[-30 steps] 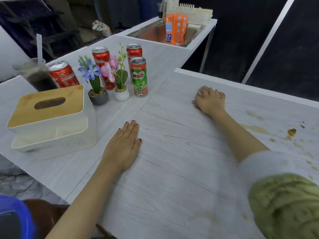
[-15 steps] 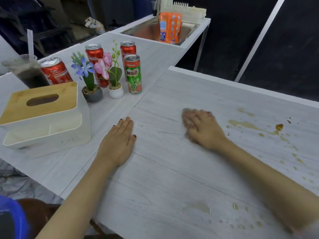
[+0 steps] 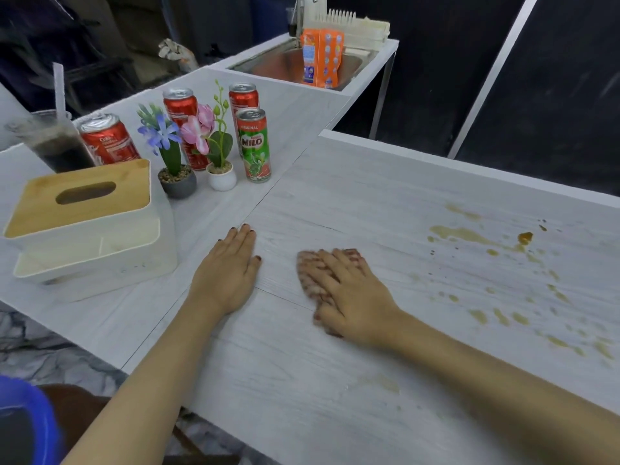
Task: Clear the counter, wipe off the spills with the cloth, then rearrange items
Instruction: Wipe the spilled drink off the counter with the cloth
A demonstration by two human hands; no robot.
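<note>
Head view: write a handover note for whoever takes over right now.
Left hand lies flat on the counter, holding nothing.
Right hand presses the cloth flat on the counter, fingers straight.
Done: work area cleared; cans, flower pots and tissue box stand on the left section.
Left: brown spills to the right of the cloth are unwiped; then rearrange items.

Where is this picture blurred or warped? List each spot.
Head view: motion blur smears the right hand and the cloth under it; the left hand is sharp; the wide-angle lens bends the counter edges; the light is soft and even, with faint shadows.
</note>
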